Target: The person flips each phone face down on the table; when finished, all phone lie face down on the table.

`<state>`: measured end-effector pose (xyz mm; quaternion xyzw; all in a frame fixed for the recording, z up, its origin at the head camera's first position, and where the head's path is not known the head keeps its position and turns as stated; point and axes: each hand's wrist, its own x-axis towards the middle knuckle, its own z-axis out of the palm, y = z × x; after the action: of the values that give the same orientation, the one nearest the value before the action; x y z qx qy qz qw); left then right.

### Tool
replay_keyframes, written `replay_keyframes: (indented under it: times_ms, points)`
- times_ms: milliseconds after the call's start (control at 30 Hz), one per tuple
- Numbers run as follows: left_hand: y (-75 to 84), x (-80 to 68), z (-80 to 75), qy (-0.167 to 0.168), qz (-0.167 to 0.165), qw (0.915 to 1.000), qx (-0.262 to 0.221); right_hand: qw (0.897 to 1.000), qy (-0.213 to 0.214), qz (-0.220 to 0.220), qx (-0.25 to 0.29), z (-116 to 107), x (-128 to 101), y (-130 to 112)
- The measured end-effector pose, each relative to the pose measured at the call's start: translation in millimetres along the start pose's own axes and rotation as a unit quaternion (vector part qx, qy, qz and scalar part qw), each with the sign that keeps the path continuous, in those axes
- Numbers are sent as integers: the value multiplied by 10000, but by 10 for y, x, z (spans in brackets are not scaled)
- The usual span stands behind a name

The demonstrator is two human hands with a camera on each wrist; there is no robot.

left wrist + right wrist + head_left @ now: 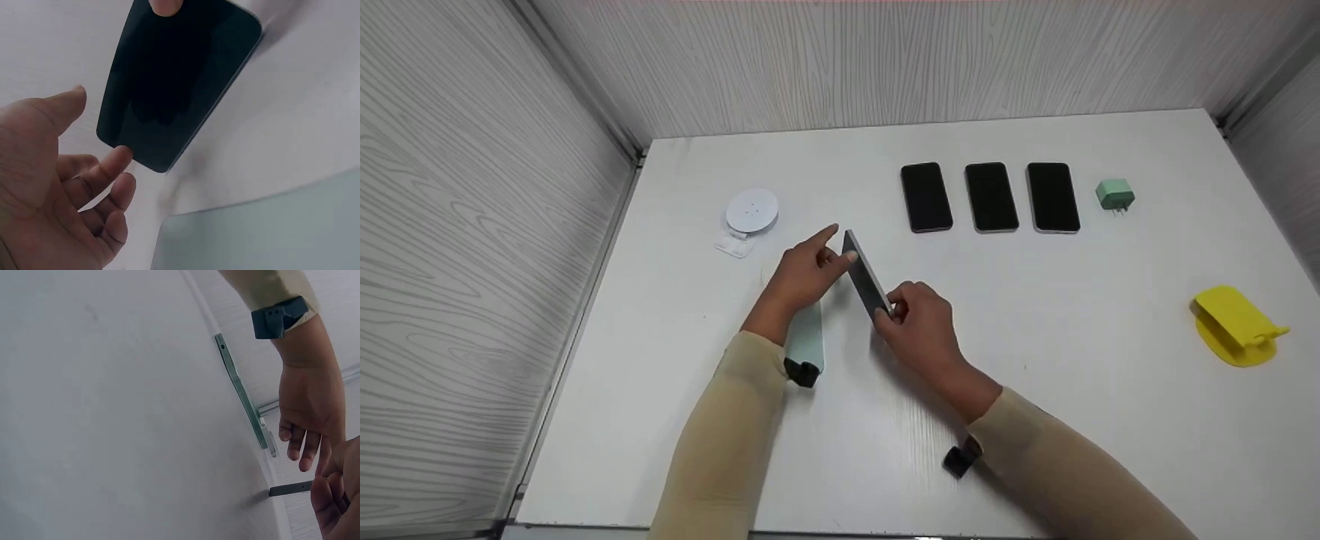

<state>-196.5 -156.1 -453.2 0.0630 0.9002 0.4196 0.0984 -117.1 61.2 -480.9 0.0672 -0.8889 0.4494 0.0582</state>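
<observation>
Right hand (919,326): pinching the near end of a dark-screened smartphone (864,274), thumb on the glass. Left hand (808,271): loosely open at the far end, thumb and forefinger apart, a fingertip at the phone's edge; firm contact can't be told.

Phone is tipped on edge, right of the white disc (752,211) and nearer the wearer. Probably light, rigid, slick-faced, breakable if dropped; best held by the long side edges, off the glass. Whether its lower edge meets the tabletop (1020,420): unclear.

Pale green slab (807,337) nearer the wearer than the disc, partly under the left arm; kind uncertain. Well right of the disc: green plug adapter (1115,193). Right wrist view shows the phone only as a thin strip, partly behind fingers.
</observation>
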Motion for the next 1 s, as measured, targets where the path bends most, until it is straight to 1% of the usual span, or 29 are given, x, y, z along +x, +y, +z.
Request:
replay_keyframes:
  times_ms: [67,200,367,467,567,700,767,833,1000]
  points:
    - [33,21,16,-16,-26,10000,-14,9999,-27,-94,-45,11,-33,-10]
    - [50,29,25,-101,-158,9998,30,9993,-67,-363,-116,28,-95,-20]
    - [66,23,7,-160,-121,9998,-36,9987,-73,-492,-64,28,-133,-3]
    - [76,28,-15,-187,-26,9998,-49,9991,-196,-380,4,8,-158,25]
    - [63,33,-40,-251,28,9997,-48,9988,-471,-129,95,-12,-182,58]
    - [48,16,-92,-357,-69,9993,-31,9946,-935,376,230,-29,-181,98]
    - [48,5,-120,-426,-138,9990,25,9919,-1118,560,215,-36,-171,108]
    - [54,-11,-147,-486,-189,9986,90,9898,-1247,662,174,-45,-160,111]
    - [39,-52,-185,-577,-248,9978,189,9867,-1462,706,7,-82,-141,118]
